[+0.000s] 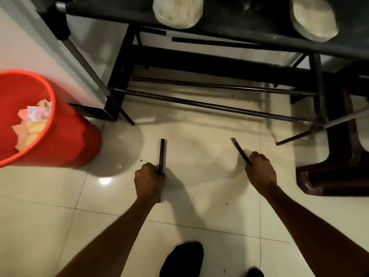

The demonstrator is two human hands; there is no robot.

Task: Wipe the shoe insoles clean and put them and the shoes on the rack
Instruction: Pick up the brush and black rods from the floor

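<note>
Left insole (177, 12) and right insole (314, 19) lie on the rack (239, 25), bucket (69, 140) at its left.

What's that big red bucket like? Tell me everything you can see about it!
The red bucket is round, looks like smooth plastic, and has a lighter orange-red rim. It stands on the pale tiled floor at the left, cut off by the picture's edge, close to a leg of the black rack and a pale panel. Inside lie crumpled scraps, yellowish and pinkish, likely paper. It throws a round shadow to its right. Only the floor visibly touches it.
</note>
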